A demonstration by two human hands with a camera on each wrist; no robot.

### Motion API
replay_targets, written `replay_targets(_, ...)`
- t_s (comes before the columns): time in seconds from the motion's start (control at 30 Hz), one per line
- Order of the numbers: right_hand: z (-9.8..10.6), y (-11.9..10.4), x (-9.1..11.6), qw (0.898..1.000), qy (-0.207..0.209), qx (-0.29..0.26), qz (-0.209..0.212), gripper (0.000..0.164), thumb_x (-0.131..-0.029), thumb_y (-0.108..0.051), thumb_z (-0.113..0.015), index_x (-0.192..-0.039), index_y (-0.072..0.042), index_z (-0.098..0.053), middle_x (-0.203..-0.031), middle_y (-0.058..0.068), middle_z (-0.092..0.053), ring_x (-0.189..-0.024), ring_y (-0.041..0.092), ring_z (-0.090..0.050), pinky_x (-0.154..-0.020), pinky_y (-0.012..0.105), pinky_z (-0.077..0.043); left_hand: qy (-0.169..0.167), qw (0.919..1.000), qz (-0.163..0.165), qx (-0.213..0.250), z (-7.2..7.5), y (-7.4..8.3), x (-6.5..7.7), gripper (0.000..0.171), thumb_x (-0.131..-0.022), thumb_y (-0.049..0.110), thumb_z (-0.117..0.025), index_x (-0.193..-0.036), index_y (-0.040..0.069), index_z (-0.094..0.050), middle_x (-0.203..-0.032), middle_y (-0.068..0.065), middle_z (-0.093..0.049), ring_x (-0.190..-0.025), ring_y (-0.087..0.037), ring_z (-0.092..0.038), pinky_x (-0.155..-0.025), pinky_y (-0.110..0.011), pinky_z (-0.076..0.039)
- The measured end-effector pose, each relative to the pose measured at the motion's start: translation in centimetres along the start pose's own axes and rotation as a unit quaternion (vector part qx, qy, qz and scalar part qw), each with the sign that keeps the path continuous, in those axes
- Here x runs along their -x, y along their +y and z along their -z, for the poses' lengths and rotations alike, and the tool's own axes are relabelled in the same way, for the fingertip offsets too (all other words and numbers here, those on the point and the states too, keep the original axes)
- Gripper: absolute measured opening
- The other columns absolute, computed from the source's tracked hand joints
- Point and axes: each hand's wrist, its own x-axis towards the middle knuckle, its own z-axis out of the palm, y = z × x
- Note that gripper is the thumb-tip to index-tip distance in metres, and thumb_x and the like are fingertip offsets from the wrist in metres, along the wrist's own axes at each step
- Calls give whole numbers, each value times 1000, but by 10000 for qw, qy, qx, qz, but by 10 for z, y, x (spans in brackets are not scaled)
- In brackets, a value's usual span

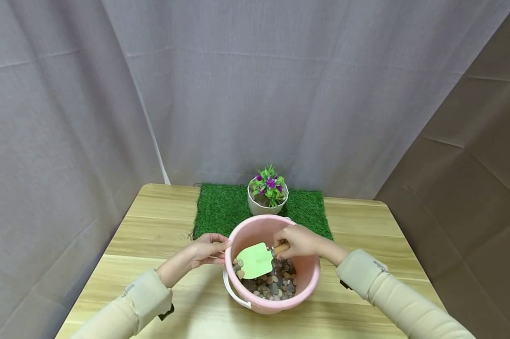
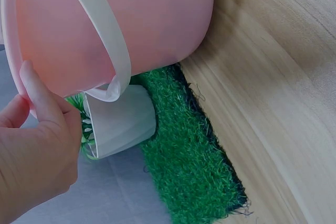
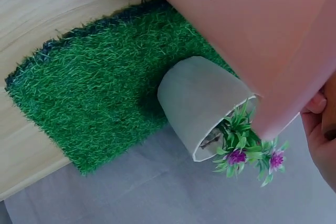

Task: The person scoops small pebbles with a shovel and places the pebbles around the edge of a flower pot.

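A pink bucket point(image 1: 311, 283) with pebbles point(image 1: 276, 286) in its bottom stands at the front of the table. My left hand point(image 1: 208, 248) pinches the bucket's left rim between thumb and fingers, as the left wrist view also shows. Inside the bucket, my right hand point(image 1: 296, 241) grips the wooden handle of a trowel with a light green blade point(image 1: 255, 260). The blade points left over the pebbles, with a few stones beside its tip. The bucket's white handle point(image 2: 113, 38) hangs down on its left outer side.
Behind the bucket, a white pot point(image 3: 202, 95) with purple flowers point(image 1: 271, 182) stands on a green artificial grass mat point(image 1: 221, 207). The mat lies on a wooden table point(image 1: 153, 226). Grey curtains point(image 1: 255, 94) hang behind it, with a brown cloth point(image 1: 462, 197) at right.
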Motion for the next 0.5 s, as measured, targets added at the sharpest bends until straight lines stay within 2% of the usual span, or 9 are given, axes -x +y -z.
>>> replay_targets(0.3, 8, 4, 7, 9987, 73, -507, 17, 13, -76, -19, -76, -78, -17, -63, -61, -13, -43, -55, -3, -33, -50, 11, -35, 3, 10000, -6, 64, 0, 0, 2, 30, -96, 9, -52, -118, -9, -47, -77, -6, -70, -64, -7, -65, -66, -20, -63)
replay_targets(0.5, 15, 8, 12, 9975, 189, -677, 7, 10, -76, -16, -76, -82, -15, -67, -62, -12, -50, -55, -4, -34, -48, 11, -36, 72, 10000, 13, -4, -1, 1, 2, 29, -95, 9, -53, -118, -9, -48, -73, -1, -61, -62, -4, -61, -65, -18, -62)
